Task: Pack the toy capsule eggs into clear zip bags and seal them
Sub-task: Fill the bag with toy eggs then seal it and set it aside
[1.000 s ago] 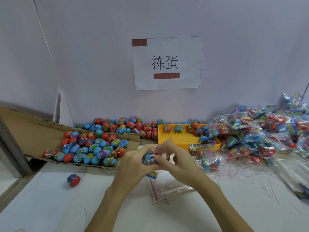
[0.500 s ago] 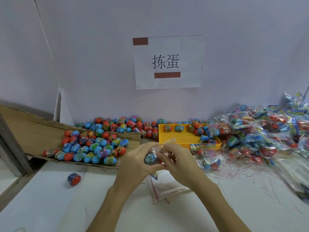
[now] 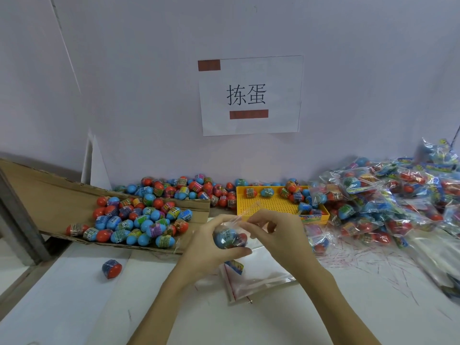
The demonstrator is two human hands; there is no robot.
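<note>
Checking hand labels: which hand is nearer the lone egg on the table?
Left. The left hand is up and right of the lone egg, gripping the bagged eggs; the right hand is farther right.

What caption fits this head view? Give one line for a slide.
Both hands, left hand and right hand, hold a clear bag of capsule eggs before the yellow tray.

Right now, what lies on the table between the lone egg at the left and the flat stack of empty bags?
Head view: only bare white table between the lone egg and the empty bags; the left forearm crosses above it.
</note>
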